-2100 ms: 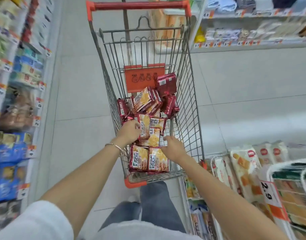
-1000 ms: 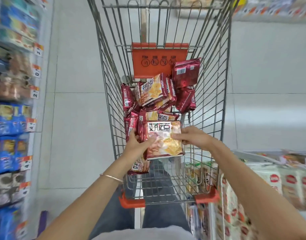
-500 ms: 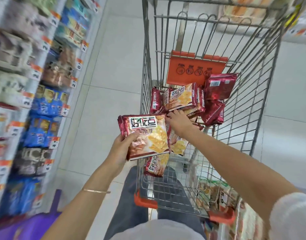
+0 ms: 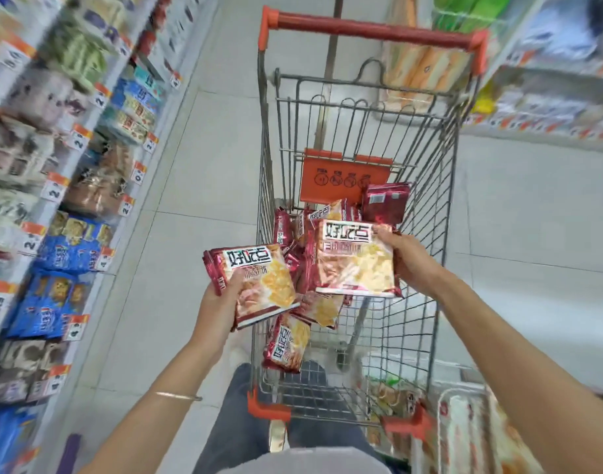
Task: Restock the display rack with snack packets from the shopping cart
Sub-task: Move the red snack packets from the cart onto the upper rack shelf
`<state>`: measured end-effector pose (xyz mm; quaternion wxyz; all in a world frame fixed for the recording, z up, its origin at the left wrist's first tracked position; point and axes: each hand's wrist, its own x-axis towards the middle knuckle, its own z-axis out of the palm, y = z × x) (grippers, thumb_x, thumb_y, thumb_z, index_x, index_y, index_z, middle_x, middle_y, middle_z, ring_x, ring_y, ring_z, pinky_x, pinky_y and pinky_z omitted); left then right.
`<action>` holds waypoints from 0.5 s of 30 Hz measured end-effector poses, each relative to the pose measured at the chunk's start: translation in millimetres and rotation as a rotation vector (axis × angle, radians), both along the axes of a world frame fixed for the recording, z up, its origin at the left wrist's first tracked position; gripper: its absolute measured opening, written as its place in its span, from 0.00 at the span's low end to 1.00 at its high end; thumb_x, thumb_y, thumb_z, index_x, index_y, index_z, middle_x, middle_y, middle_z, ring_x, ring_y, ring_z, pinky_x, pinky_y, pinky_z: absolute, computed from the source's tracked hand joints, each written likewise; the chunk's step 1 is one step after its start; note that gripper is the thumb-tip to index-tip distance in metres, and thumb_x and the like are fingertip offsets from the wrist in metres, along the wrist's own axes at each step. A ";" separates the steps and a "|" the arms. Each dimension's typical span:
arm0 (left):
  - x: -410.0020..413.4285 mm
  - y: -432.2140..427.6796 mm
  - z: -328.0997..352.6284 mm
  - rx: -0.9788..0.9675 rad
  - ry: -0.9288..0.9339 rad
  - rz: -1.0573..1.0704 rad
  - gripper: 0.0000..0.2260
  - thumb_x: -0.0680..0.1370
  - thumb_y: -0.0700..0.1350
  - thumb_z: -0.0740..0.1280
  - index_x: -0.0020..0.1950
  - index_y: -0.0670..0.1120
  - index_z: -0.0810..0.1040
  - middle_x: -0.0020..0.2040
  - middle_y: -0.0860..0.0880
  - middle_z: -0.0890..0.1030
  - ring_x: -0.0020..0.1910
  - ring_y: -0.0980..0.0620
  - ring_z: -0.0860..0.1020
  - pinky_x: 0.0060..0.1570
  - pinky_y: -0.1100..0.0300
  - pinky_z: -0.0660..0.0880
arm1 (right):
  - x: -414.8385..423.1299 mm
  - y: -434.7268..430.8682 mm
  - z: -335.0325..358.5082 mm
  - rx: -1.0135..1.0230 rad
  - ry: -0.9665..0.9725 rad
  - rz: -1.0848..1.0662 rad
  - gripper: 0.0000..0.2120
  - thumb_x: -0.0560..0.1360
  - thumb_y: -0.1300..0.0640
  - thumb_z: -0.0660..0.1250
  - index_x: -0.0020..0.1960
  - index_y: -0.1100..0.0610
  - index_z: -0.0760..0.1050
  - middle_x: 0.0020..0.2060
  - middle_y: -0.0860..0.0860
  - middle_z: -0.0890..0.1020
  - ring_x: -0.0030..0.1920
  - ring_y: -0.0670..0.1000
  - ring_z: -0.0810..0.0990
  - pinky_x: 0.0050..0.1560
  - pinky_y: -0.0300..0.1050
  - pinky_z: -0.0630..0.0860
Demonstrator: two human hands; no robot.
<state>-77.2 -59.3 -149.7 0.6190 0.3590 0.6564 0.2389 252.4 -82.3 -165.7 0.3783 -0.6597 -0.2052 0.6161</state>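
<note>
- Your left hand (image 4: 221, 299) gripped a snack packet (image 4: 259, 278) by its lower corner, thumb on the front, at the shopping cart's (image 4: 371, 29) left side.
- Your right hand (image 4: 409, 261) held a second packet (image 4: 356, 258) by its right edge, above the loose packets (image 4: 286, 347) in the cart.
- Pale floor tiles (image 4: 197, 206) lay beneath, with stocked shelves (image 4: 71, 186) left of your left grip.
- Both forearms reached forward.

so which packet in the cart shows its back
The plain dark red packet with the white barcode label, far right in the cart by the orange sign; the fronts carry cracker pictures.
</note>
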 end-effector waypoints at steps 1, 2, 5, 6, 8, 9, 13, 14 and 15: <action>8.0 1.1 7.9 0.012 0.015 -0.062 0.17 0.81 0.61 0.61 0.61 0.51 0.77 0.54 0.50 0.85 0.49 0.53 0.84 0.48 0.60 0.78 | -4.2 -1.4 12.4 -0.014 0.062 -0.021 0.16 0.81 0.49 0.62 0.57 0.60 0.79 0.48 0.56 0.86 0.46 0.56 0.85 0.46 0.48 0.82; 15.9 2.8 14.0 0.010 0.031 -0.127 0.22 0.79 0.65 0.60 0.62 0.51 0.76 0.56 0.51 0.84 0.52 0.53 0.83 0.53 0.58 0.78 | -10.7 -3.1 22.9 -0.020 0.102 -0.032 0.15 0.82 0.49 0.60 0.57 0.59 0.78 0.47 0.55 0.86 0.44 0.54 0.86 0.43 0.46 0.82; 37.3 7.3 31.9 -0.035 0.004 -0.309 0.43 0.68 0.80 0.56 0.70 0.50 0.74 0.65 0.50 0.80 0.63 0.49 0.79 0.68 0.45 0.72 | -32.5 -13.2 44.8 -0.037 0.082 0.002 0.19 0.81 0.42 0.60 0.56 0.56 0.78 0.45 0.52 0.87 0.45 0.53 0.86 0.45 0.46 0.81; 43.6 8.7 38.0 -0.051 -0.028 -0.357 0.47 0.65 0.82 0.54 0.70 0.50 0.74 0.64 0.49 0.82 0.63 0.47 0.79 0.68 0.43 0.72 | -39.3 -18.2 50.2 -0.054 0.079 -0.006 0.22 0.79 0.39 0.60 0.56 0.56 0.78 0.46 0.53 0.87 0.48 0.54 0.85 0.48 0.48 0.80; 55.3 7.1 61.6 -0.077 -0.094 -0.421 0.44 0.67 0.81 0.52 0.65 0.49 0.79 0.56 0.47 0.85 0.58 0.46 0.83 0.64 0.43 0.75 | -48.6 -30.8 64.7 -0.061 0.076 -0.034 0.26 0.78 0.34 0.58 0.56 0.54 0.78 0.47 0.52 0.87 0.50 0.53 0.84 0.54 0.49 0.79; 58.8 5.8 75.3 -0.098 -0.133 -0.447 0.41 0.70 0.78 0.50 0.62 0.49 0.80 0.53 0.47 0.86 0.54 0.46 0.84 0.59 0.46 0.78 | -51.8 -38.5 74.3 -0.059 0.060 -0.062 0.27 0.77 0.32 0.56 0.56 0.53 0.78 0.48 0.52 0.87 0.50 0.53 0.84 0.56 0.49 0.79; 65.9 3.7 114.6 -0.113 -0.258 -0.716 0.33 0.72 0.69 0.63 0.64 0.44 0.75 0.49 0.41 0.87 0.47 0.43 0.86 0.44 0.51 0.83 | -64.0 -71.9 123.4 0.009 -0.024 -0.157 0.30 0.75 0.28 0.59 0.64 0.49 0.75 0.57 0.51 0.84 0.57 0.54 0.83 0.55 0.52 0.82; 67.0 3.9 123.7 -0.099 -0.265 -0.769 0.34 0.68 0.65 0.71 0.64 0.42 0.73 0.48 0.40 0.87 0.47 0.42 0.86 0.45 0.50 0.82 | -64.1 -82.0 134.8 0.016 -0.060 -0.177 0.35 0.72 0.27 0.64 0.69 0.49 0.72 0.60 0.50 0.83 0.60 0.54 0.82 0.60 0.56 0.79; 68.6 3.2 133.3 -0.068 -0.261 -0.815 0.37 0.64 0.63 0.75 0.64 0.40 0.72 0.47 0.40 0.87 0.47 0.43 0.86 0.46 0.50 0.81 | -67.3 -93.3 151.7 0.029 -0.095 -0.207 0.36 0.72 0.30 0.68 0.72 0.52 0.70 0.60 0.51 0.83 0.59 0.54 0.82 0.60 0.57 0.79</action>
